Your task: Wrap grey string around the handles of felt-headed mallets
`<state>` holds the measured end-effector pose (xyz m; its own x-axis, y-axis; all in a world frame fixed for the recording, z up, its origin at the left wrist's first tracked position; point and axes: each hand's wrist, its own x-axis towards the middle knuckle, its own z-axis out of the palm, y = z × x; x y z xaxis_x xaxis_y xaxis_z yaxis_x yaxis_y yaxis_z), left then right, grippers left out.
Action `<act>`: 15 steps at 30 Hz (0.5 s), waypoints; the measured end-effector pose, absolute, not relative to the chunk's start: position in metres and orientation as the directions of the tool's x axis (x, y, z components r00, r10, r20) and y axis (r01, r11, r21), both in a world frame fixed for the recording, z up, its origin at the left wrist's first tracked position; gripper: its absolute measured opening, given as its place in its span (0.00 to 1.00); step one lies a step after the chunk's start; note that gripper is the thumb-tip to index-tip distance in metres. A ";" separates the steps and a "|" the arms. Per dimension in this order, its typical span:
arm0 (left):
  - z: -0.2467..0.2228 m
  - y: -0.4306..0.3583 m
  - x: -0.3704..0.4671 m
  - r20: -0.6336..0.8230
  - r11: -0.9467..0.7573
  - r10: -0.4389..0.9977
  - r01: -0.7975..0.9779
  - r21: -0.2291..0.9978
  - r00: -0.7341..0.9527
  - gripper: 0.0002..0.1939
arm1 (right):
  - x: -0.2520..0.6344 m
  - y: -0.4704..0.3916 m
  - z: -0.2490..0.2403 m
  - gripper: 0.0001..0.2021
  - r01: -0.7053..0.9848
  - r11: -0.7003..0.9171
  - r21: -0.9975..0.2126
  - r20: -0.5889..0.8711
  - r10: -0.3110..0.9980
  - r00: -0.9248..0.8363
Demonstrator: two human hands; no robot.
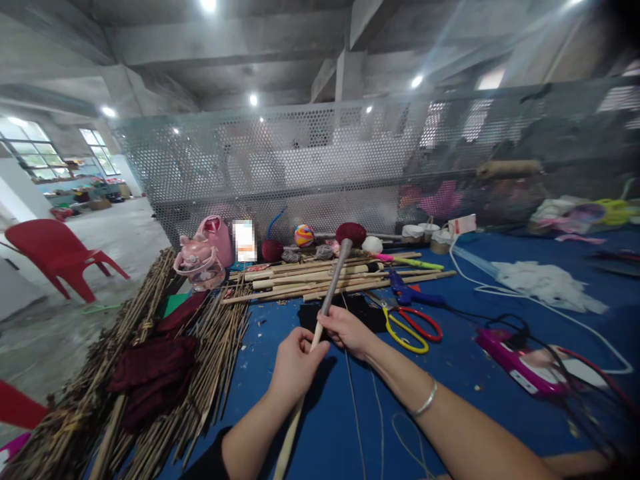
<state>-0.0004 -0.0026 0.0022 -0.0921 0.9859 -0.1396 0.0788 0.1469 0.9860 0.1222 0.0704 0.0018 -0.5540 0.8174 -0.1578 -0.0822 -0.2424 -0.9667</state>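
A pale wooden stick [291,437] slants up and away across the middle of the view. Grey yarn [334,283] wraps its far part, and a dark red ball [351,233] shows at its far end; whether the two are joined I cannot tell. My left hand [297,360] is closed round the bare wood. Just above it, my right hand [347,330] pinches the stick at the lower end of the grey wrapping. Thin grey thread [353,387] trails from near the right hand down over the blue table.
Bundles of thin twigs [220,360] and dark red cloth [155,367] lie left. Bamboo sticks [320,280] lie beyond my hands. Right are yellow-handled scissors [407,333], red-handled scissors [425,323], a blue glue gun [413,293] and a magenta power strip [520,363] with cables. A perforated panel [300,167] stands behind.
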 end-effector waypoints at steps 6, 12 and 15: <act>0.012 -0.003 0.000 -0.222 0.245 0.964 -0.163 0.956 0.145 0.21 | 0.128 0.069 0.012 0.18 -0.207 -0.266 -0.942 -0.087 0.784 -0.615; 0.006 -0.006 0.001 -0.238 0.255 0.961 -0.121 0.959 0.140 0.22 | 0.125 0.068 0.008 0.17 -0.121 -0.198 -0.973 -0.095 0.815 -0.572; 0.002 -0.006 0.003 -0.141 0.143 0.990 0.094 0.985 -0.028 0.18 | 0.121 0.068 0.007 0.17 -0.110 -0.107 -0.988 -0.032 0.845 -0.534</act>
